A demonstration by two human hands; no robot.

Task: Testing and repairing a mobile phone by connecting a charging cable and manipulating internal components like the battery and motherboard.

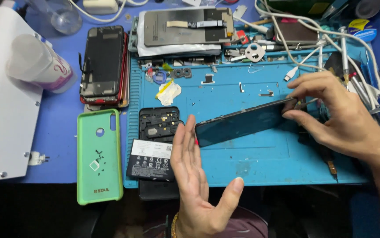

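Right hand (335, 114) pinches one end of a dark phone screen (242, 122) above the blue mat (251, 163); left hand (198, 185), open and empty, touches its other end.

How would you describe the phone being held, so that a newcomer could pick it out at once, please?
Start at the blue work mat in the middle of the bench. Above its centre, the dark phone spans between the right hand and the left hand. Unlike the other phone parts, it is lifted off the mat.

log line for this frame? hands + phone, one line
right hand: pinching end of dark phone | left hand: open, at phone's other end | phone: tilted above blue mat | green case: left of mat
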